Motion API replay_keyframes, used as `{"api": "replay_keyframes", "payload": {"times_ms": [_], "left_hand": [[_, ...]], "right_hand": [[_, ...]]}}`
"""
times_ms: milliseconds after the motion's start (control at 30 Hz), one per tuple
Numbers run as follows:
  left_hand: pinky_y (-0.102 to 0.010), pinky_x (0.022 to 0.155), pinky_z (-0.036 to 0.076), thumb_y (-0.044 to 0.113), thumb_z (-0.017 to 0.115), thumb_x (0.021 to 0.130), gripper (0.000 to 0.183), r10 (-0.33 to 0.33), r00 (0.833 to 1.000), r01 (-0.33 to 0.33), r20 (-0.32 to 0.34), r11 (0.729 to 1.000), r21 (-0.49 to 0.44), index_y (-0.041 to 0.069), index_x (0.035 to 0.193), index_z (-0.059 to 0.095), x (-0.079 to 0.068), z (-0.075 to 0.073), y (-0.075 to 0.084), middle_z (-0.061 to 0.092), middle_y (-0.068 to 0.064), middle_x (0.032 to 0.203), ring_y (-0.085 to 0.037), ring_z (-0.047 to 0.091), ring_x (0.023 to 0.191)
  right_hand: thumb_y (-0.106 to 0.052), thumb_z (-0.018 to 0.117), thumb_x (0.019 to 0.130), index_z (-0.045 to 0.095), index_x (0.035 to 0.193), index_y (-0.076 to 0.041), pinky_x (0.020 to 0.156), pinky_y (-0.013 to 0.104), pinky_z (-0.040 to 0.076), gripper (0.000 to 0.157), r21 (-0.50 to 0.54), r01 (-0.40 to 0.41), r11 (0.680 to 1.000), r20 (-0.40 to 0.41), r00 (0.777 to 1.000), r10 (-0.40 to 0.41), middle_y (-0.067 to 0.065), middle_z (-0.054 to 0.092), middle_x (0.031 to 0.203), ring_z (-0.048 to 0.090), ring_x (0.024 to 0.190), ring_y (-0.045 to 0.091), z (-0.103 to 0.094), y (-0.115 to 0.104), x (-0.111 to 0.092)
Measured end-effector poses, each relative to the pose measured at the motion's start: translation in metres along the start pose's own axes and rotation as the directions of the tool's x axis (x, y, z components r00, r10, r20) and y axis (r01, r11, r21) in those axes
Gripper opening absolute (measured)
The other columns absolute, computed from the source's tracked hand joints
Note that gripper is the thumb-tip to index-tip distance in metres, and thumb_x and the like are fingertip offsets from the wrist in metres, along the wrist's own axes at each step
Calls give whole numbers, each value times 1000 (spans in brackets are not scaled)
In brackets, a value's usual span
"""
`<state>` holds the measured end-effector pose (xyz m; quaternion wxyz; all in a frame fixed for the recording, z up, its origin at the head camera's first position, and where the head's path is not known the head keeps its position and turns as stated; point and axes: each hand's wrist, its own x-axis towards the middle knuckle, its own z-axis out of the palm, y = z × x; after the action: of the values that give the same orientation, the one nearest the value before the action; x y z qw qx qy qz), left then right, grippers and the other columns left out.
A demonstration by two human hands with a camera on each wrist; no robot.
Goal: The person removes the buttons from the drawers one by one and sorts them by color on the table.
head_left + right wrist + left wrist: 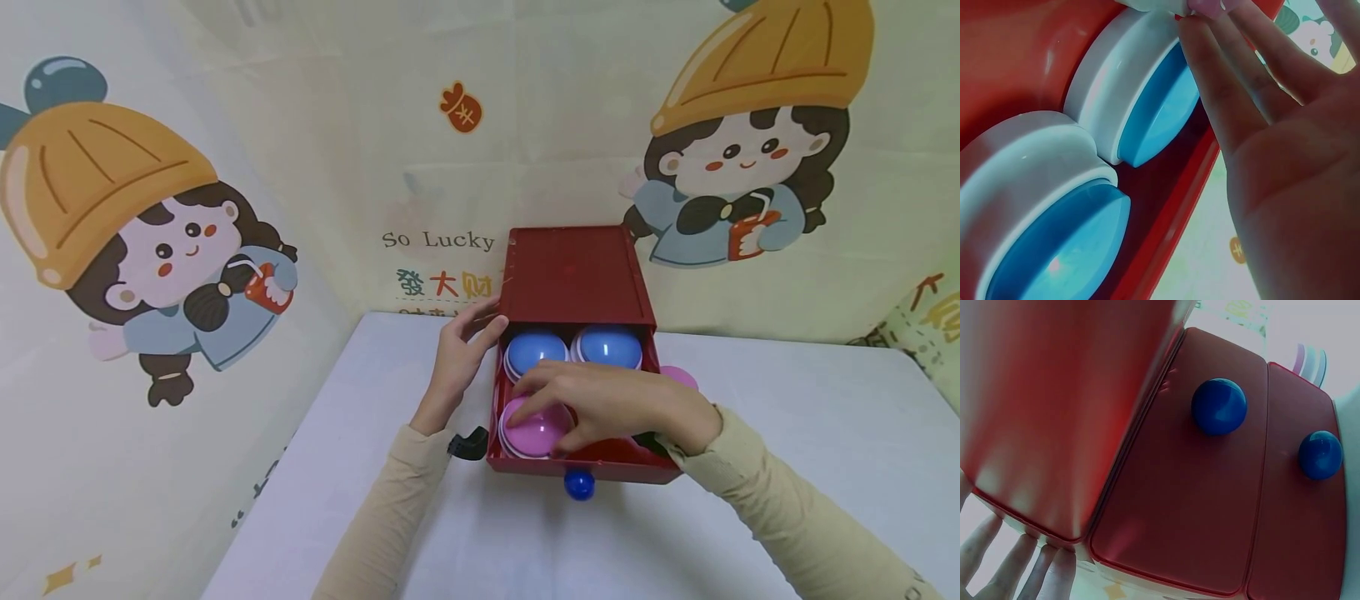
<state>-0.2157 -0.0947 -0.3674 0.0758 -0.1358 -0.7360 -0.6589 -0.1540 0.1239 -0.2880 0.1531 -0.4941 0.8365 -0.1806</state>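
A red drawer box (577, 275) has its top drawer (585, 472) pulled out toward me. Inside the drawer, at the front left, lies a pink dome-topped round button (538, 429) with a white base. My right hand (618, 404) reaches over from the right, fingers and thumb curled about this button. In the right wrist view most of the button is out of frame. Behind it in the drawer are a blue dome-topped button (536, 348) and another blue button (609, 345). My left hand (461, 358) rests along the box's left side, fingers fairly straight, thumb near the front corner.
A blue knob (579, 484) sticks out from the open drawer's front. Below it, the left wrist view shows two closed drawers with blue knobs (1219, 406). Another pink round thing (678, 377) is by the box's right side, on the white table (787, 442). A printed cloth (420, 167) hangs behind.
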Motion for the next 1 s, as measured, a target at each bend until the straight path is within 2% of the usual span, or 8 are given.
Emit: {"api": "replay_keyframes", "payload": {"times_ms": [300, 533, 800, 1000], "left_hand": [[-36, 95, 56, 29, 67, 96, 39, 4, 1000, -4, 3, 1000, -8, 23, 134, 62, 0, 0, 0, 63, 0, 131, -19, 59, 121], [-40, 98, 54, 23, 65, 97, 41, 1, 1000, 0, 10, 1000, -5, 17, 137, 60, 0, 0, 0, 60, -7, 134, -27, 56, 125], [-39, 98, 54, 17, 63, 98, 41, -15, 1000, 16, 19, 1000, 0, 7, 138, 58, -9, 2, 29, 60, -12, 134, -33, 55, 126], [-39, 99, 54, 17, 63, 98, 41, -11, 1000, 11, 16, 1000, -13, 7, 137, 58, -10, 2, 30, 60, -13, 135, -32, 55, 126]], "right_hand": [[-27, 82, 82, 66, 130, -32, 91, 28, 55, 51, 20, 6, 1000, -21, 1000, -5, -4, 57, 133, 47, 125, 16, -1, 0, -1], [-26, 83, 80, 67, 130, -31, 91, 29, 56, 52, 0, 7, 1000, -54, 998, -7, -3, 57, 133, 48, 125, 17, -3, -1, -3], [-25, 83, 80, 67, 129, -30, 88, 26, 57, 51, -12, 8, 1000, -65, 998, -9, -3, 57, 131, 48, 124, 17, -5, -2, -7], [-25, 80, 82, 68, 128, -29, 89, 26, 56, 48, -42, 27, 999, -82, 996, -30, -3, 57, 132, 47, 122, 16, -8, -4, -9]]}}
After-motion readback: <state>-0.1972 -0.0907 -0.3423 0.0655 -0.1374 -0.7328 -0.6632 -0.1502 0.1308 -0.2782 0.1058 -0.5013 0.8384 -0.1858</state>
